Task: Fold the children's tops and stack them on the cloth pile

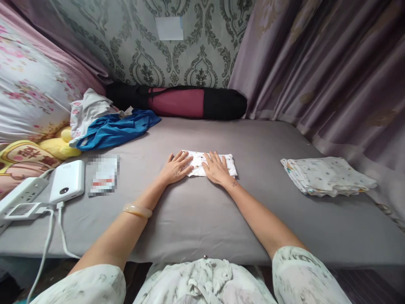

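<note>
A small folded white cloth with a sparse coloured print lies flat on the grey sheet in front of me. My left hand rests on its left end, palm down with the fingers spread. On the right part of the cloth lies my right hand, also flat with the fingers apart. Neither hand grips anything. The palms hide parts of the cloth.
A stack of folded printed cloths sits at the right. To the left are a blue garment, a power bank, a power strip and a blurred packet. A black and red long bag lies along the wall.
</note>
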`<state>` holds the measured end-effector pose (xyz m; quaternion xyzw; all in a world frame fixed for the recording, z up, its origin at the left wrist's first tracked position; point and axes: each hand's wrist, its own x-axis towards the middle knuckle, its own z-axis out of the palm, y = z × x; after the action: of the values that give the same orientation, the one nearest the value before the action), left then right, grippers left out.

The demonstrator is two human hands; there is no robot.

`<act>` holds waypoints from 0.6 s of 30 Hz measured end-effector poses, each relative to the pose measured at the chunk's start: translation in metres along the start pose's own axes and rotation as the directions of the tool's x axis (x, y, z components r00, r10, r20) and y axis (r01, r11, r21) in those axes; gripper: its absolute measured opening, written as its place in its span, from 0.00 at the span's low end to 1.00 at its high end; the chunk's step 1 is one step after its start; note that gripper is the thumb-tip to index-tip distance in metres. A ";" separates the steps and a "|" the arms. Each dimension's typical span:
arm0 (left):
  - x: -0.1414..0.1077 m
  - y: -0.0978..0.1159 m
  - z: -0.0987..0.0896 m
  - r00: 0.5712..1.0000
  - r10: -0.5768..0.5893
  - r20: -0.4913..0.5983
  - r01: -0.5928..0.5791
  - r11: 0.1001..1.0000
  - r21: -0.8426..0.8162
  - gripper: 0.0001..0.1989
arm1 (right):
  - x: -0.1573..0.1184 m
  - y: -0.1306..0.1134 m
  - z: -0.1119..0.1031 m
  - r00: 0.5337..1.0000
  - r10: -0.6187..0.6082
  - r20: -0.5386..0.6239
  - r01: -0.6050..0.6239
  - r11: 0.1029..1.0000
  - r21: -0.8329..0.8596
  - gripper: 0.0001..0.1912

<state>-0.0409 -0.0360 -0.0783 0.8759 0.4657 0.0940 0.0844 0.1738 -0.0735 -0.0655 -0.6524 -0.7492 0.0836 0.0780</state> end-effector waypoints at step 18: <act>0.005 -0.004 0.002 0.994 -0.017 0.106 0.016 1.000 0.009 0.33 | -0.016 0.032 -0.006 0.986 0.158 0.057 -0.158 0.987 0.003 0.34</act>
<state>-0.0410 -0.0291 -0.0806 0.8760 0.4684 0.0445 0.1063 0.2086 -0.0847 -0.0669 -0.7068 -0.6967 0.1109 0.0525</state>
